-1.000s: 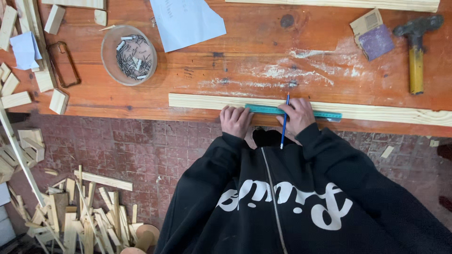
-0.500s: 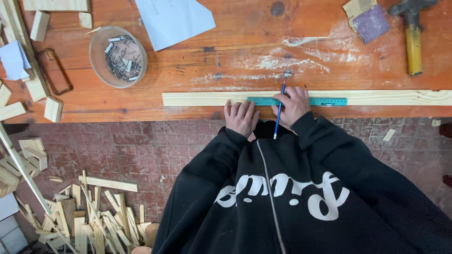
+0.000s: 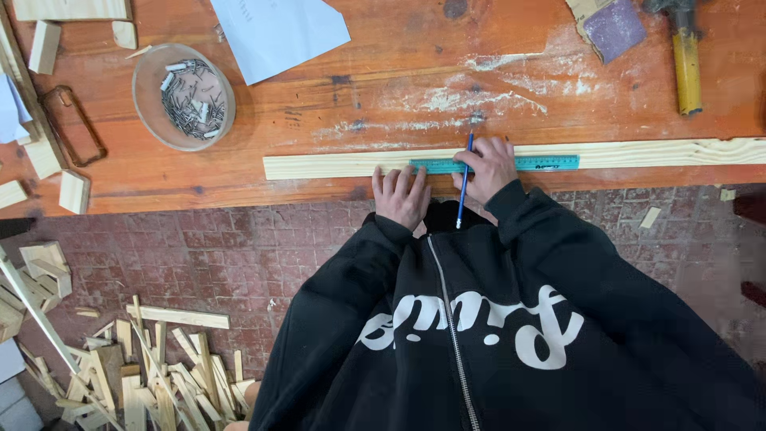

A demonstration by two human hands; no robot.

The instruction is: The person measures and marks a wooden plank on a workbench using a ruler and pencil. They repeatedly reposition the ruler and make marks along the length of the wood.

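Two hands work at the near edge of an orange-stained wooden worktop (image 3: 335, 112), both on one long pale pine strip (image 3: 335, 165) that runs along that edge.

Well to the left of the hands lie short offcut blocks (image 3: 73, 191) and a bent wire loop (image 3: 73, 124). Nearer, up and left of the left hand, a round shallow dish (image 3: 183, 96) holds a heap of small grey nails. A torn sheet of pale blue paper (image 3: 279, 32) lies beyond it.

The left hand (image 3: 399, 195) lies flat with its fingers spread, pressing on the strip and on the left end of a green plastic ruler (image 3: 495, 164) that lies along the wood. Just beside it the right hand (image 3: 485, 169) is closed around a blue pencil (image 3: 463, 182), whose tip meets the wood at the ruler's far edge. No pencil line can be made out on the strip, so I judge the marking to be under way; the strip looks whole and uncut.

Beyond the right hand the worktop is scuffed and smeared with whitish residue. Far to the right lie a purple square of sandpaper (image 3: 613, 29) and a hammer with a yellow handle (image 3: 686, 68).

Below the hands, red brick floor (image 3: 239, 247) shows, with a heap of thin wood scraps (image 3: 152, 367) at the lower left.
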